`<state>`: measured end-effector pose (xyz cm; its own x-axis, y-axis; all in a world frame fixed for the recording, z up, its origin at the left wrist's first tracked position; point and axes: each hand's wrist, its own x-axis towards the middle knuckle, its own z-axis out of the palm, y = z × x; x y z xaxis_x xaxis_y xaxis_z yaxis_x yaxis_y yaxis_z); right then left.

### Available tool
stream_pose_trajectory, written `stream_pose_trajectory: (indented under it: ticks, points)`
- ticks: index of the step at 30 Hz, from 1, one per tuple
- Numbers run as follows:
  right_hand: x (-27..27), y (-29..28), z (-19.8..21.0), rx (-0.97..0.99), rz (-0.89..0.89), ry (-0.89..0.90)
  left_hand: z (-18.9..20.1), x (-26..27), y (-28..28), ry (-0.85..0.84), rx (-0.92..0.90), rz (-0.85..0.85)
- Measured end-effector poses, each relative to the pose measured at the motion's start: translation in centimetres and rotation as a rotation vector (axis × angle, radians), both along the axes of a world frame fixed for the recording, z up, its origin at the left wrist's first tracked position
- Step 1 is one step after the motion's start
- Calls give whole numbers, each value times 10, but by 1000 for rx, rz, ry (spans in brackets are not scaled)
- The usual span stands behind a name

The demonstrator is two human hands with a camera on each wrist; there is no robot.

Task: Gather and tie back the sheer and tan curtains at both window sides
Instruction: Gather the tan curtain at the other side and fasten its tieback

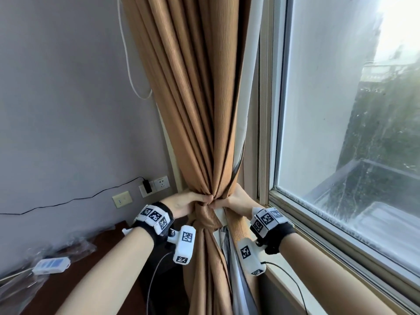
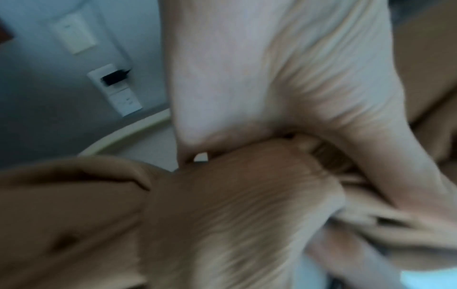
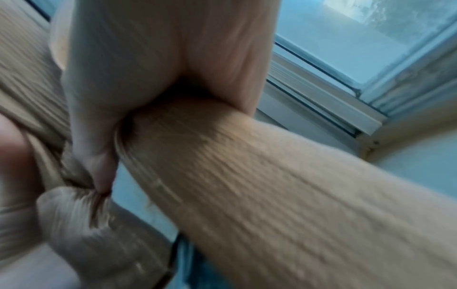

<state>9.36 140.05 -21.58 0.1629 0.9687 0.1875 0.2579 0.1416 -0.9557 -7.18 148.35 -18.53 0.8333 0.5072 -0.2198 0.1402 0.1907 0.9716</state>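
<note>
bare forearms; black wrist straps [image 1: 276, 235] carry white marker-printed blocks [image 1: 184, 244], thin black cables trailing.

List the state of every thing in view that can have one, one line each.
Tan ribbed fabric curtain: gathered into one bunch, cinched at a knot.
Tan fabric tie-back knot: wrapped round the bunch, being pulled from both sides.
Left hand: grip closed on the knot.
Right hand: grip closed on the knot.
White wall socket: black plug inserted.
Glass window: closed.
</note>
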Motion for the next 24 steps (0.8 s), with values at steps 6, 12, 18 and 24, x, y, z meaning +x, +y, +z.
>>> stream_pose_trajectory:
  ticks: [6, 12, 18, 24]
  points:
    - [12, 10, 5, -132, 36, -419, -9, 15, -9, 60, 211, 221]
    - [10, 9, 9, -237, 47, -629, -16, 16, -20, 32, 307, 382]
    - [2, 7, 15, -147, 204, -488, -18, 10, -17, 57, 403, 451]
    - [15, -5, 31, -412, 408, -68, -18, -3, -13, 83, 375, 420]
